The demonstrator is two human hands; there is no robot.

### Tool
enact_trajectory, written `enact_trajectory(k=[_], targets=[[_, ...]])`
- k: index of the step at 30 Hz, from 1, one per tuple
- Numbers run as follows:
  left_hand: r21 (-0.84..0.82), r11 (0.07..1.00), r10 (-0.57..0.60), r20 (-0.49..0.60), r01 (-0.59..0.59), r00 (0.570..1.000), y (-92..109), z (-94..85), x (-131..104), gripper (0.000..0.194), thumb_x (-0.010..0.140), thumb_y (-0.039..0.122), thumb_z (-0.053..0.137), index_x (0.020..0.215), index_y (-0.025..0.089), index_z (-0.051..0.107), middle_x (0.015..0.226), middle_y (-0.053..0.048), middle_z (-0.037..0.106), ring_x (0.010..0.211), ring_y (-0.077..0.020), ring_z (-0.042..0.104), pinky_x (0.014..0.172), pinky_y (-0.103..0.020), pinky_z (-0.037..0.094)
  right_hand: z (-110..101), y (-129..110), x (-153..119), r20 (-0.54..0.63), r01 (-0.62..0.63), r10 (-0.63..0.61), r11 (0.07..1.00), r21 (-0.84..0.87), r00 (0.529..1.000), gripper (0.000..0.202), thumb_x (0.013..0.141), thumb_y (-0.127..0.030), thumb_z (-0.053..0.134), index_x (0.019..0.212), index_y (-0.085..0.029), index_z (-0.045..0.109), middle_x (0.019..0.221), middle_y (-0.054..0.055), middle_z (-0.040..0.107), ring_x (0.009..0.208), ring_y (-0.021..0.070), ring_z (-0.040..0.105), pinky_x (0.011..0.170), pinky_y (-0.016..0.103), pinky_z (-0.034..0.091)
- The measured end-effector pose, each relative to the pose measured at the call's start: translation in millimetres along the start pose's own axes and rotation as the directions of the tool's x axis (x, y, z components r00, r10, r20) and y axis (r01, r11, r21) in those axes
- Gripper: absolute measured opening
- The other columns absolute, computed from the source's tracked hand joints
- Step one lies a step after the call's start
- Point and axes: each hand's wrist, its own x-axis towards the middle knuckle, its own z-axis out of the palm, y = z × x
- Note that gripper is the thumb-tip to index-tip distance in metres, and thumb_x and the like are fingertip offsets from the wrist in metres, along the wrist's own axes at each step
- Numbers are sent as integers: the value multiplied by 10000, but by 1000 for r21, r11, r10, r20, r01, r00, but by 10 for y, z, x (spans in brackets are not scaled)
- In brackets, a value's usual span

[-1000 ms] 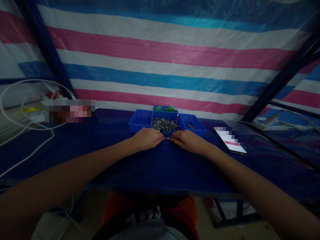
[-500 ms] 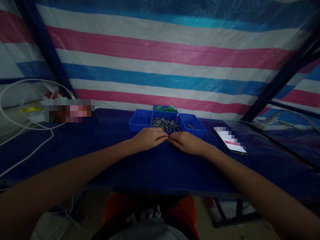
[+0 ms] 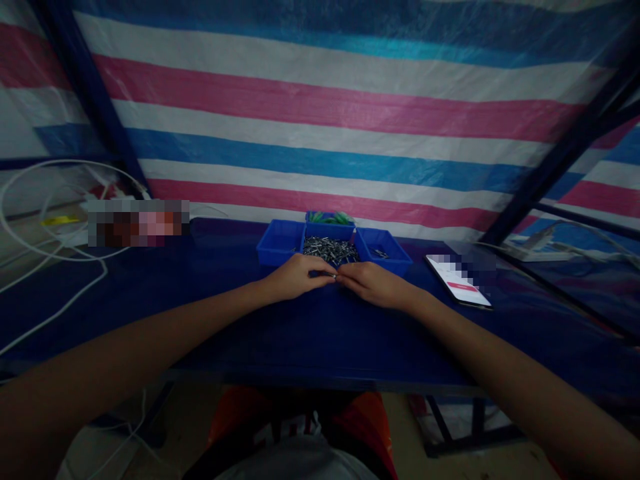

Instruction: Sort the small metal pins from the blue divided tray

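My left hand and my right hand meet fingertip to fingertip over the blue table, just in front of the bins. A small metallic piece shows between the fingertips, pinched by my left thumb and fingers. The right fingers are pressed together at its other end; what they hold is too small to make out. Behind the hands, a middle bin holds a pile of small metal pieces. To its left stands a blue bin, and the right blue bin has a few metal pieces in it.
A rear blue bin contains green items. On the right lies a phone with its screen lit. White cables loop over the table's left side. Blue frame posts and a striped sheet stand behind.
The fingers of my left hand have parted a little from the thumb, and the small metallic piece now shows between them. My right hand has hardly moved.
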Motion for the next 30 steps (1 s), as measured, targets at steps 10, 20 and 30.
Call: enact_trajectory(k=[10, 20, 30], targets=[[241, 966, -114, 67, 94, 991, -58, 17, -12, 117, 778, 241, 567, 848, 176, 634, 729, 14, 646, 634, -98, 570, 566, -197, 376, -23, 12, -14, 47, -29, 29, 1000, 8, 998, 274, 926, -325, 388, 928, -150, 599, 837, 64, 640, 742, 147, 578, 672, 259, 391], [343, 938, -99, 116, 54, 988, -39, 9, -8, 135, 814, 286, 554, 862, 190, 636, 753, 18, 632, 679, -110, 558, 587, -210, 354, -20, 36, -19, 13, -72, 72, 997, -25, 997, 230, 921, -263, 394, 873, -152, 589, 779, 53, 631, 685, 132, 558, 640, 249, 365], [48, 997, -62, -10, 62, 998, -87, 37, 25, 148, 839, 252, 541, 904, 154, 632, 832, -11, 645, 754, -109, 586, 676, -216, 432, -29, 30, -13, 50, -30, 32, 999, -41, 998, 228, 910, -231, 383, 801, -156, 568, 737, 39, 609, 644, 122, 534, 624, 246, 343]])
